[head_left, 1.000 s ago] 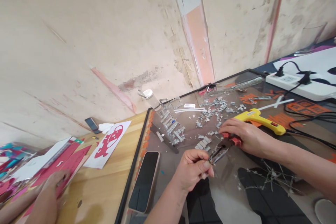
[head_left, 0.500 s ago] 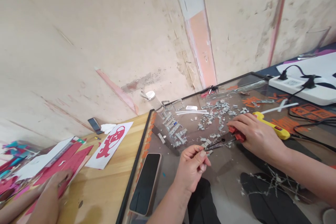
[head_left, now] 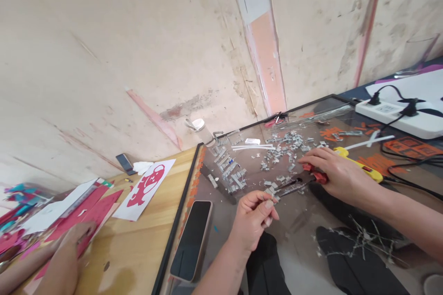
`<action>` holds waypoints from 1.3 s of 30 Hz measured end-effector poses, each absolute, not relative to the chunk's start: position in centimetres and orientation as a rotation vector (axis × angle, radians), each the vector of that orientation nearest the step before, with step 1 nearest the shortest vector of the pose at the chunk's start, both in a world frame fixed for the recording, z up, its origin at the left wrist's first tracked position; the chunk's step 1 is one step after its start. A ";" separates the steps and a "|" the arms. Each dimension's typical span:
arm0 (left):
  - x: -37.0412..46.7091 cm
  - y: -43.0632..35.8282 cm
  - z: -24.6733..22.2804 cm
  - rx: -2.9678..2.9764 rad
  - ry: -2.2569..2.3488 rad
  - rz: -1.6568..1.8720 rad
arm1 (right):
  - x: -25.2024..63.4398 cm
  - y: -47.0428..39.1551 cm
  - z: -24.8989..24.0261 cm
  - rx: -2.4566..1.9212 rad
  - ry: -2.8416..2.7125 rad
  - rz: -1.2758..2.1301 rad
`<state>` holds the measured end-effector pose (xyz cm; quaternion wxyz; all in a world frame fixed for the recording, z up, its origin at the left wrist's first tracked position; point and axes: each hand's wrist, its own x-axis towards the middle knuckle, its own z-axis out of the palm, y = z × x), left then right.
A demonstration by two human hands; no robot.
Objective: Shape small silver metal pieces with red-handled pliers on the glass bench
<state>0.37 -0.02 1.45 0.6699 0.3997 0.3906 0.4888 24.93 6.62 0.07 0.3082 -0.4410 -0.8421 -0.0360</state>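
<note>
My right hand point(head_left: 337, 173) is closed around the red handles point(head_left: 316, 174) of a pair of scissors, whose thin dark blades point(head_left: 289, 186) point left and stand slightly apart. Their tips reach the fingertips of my left hand point(head_left: 254, 219). Thumb and forefinger of that hand pinch a small greyish piece point(head_left: 272, 189), partly hidden by the fingers. Behind both hands, many small silvery-grey pieces point(head_left: 287, 147) are scattered over the dark glassy tabletop point(head_left: 256, 170). More of them lie in rough rows point(head_left: 230, 170) to the left.
A phone point(head_left: 192, 239) lies left of my left hand. Beyond my right hand are a yellow glue gun point(head_left: 370, 173), its cable and a white power strip point(head_left: 398, 117). A clear jar point(head_left: 204, 133) stands at the wall. Another person's hands point(head_left: 78, 235) rest on red sheets at the wooden table.
The scissor blades have spread apart, and my right hand has shifted slightly right. A grey piece now shows more clearly at my left fingertips.
</note>
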 end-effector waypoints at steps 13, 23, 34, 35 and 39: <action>0.4 -0.4 1.2 1.076 0.936 1.150 | 23.3 5.5 -0.2 -1.036 -2.241 0.285; 1.0 -0.5 1.1 0.844 0.806 1.195 | 22.3 5.0 -0.5 -1.105 -2.206 0.387; 0.9 -0.4 1.6 0.798 0.779 1.237 | 22.3 5.4 -1.3 -1.158 -2.120 0.226; 0.8 -0.3 1.7 0.807 0.795 1.233 | 22.8 5.9 -1.4 -1.153 -2.120 0.171; 0.5 -0.2 2.0 0.830 0.783 1.148 | 24.7 7.0 -0.6 -1.193 -2.104 -0.154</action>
